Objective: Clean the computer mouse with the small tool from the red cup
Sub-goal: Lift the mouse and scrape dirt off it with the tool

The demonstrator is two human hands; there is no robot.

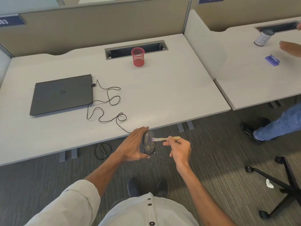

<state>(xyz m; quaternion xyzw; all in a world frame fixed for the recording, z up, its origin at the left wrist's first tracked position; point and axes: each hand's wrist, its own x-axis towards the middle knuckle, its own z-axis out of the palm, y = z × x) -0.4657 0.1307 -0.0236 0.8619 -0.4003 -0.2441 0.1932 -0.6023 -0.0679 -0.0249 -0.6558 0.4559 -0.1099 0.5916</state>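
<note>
My left hand (133, 144) grips a black computer mouse (148, 145), holding it just off the front edge of the white desk (162, 95), above the carpet. Yellowish dust speckles the mouse's top. My right hand (180, 150) pinches a small wooden-handled brush (164, 139); its pale bristles touch the mouse near the wheel. The mouse's thin black cable (104, 108) snakes across the desk to a closed grey laptop (62, 95). The red mesh cup (138, 57) stands upright at the back of the desk and looks empty.
A cable slot (146, 48) runs behind the cup. On the neighbouring desk to the right are a can (263, 38), a purple box (272, 60) and another person's hand (290, 48). That person's leg (280, 124) and an office chair base (283, 185) stand on the carpet.
</note>
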